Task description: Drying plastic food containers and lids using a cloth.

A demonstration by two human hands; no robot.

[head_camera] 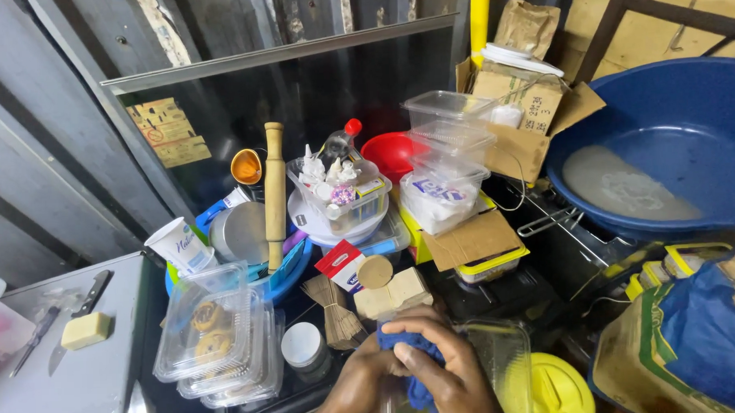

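Note:
Both hands are at the bottom middle of the head view, pressed together around a crumpled blue cloth point(410, 343). My left hand point(359, 390) cups it from the left. My right hand point(451, 370) closes over it from the right, fingers curled across the top. Under the hands lies a clear plastic container point(495, 349). Just beyond the fingers sit pale wooden blocks point(395, 295), a small straw whisk broom point(335, 313) and a small white lidded jar point(301, 345).
Stacked clear clamshell boxes with pastries point(213, 334) stand at left. Behind them are a wooden rolling pin point(275, 193) in a blue bowl, a paper cup point(177, 246), a red bowl point(390, 153) and cardboard boxes point(527, 103). A big blue basin point(675, 139) fills the right; a knife point(82, 310) and butter block point(85, 330) lie far left.

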